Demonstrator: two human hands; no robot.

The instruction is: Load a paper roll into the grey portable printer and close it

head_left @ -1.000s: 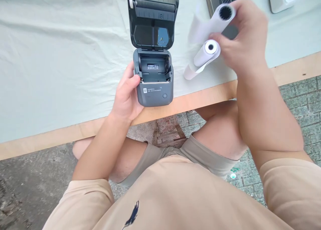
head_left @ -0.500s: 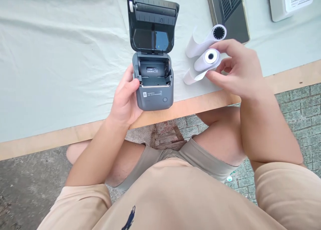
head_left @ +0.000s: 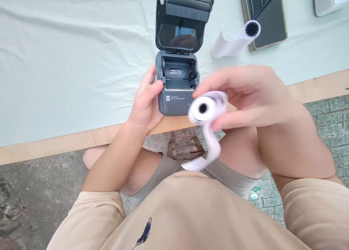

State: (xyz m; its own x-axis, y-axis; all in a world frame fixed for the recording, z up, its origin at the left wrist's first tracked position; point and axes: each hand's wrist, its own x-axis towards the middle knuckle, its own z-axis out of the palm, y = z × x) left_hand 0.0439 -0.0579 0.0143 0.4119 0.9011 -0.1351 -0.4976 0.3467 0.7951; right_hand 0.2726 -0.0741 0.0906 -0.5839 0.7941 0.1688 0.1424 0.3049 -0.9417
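Note:
My left hand (head_left: 145, 100) grips the left side of a dark grey label printer (head_left: 176, 102) near the table's front edge. The printer's lid stands raised, and its paper bay shows bare inside. Between the thumb and fingers of my right hand (head_left: 240, 97) is a white paper roll (head_left: 203, 108), blurred by motion, with its core facing me. A loose strip of its paper curls down over my lap. The roll overlaps the printer's lower right corner in the picture; whether they touch, I cannot tell.
A second paper roll (head_left: 231, 42) with a black core and an unrolled end lies behind my right hand. Beyond it are a dark phone-like slab (head_left: 271, 28) and a white box (head_left: 324, 2) at the far right. A pale cloth (head_left: 68, 60) covers the table.
My right hand has closed on the white-cored paper roll and lifted it off the cloth, bringing it left and nearer to me. The view has shifted; my left hand still holds the printer.

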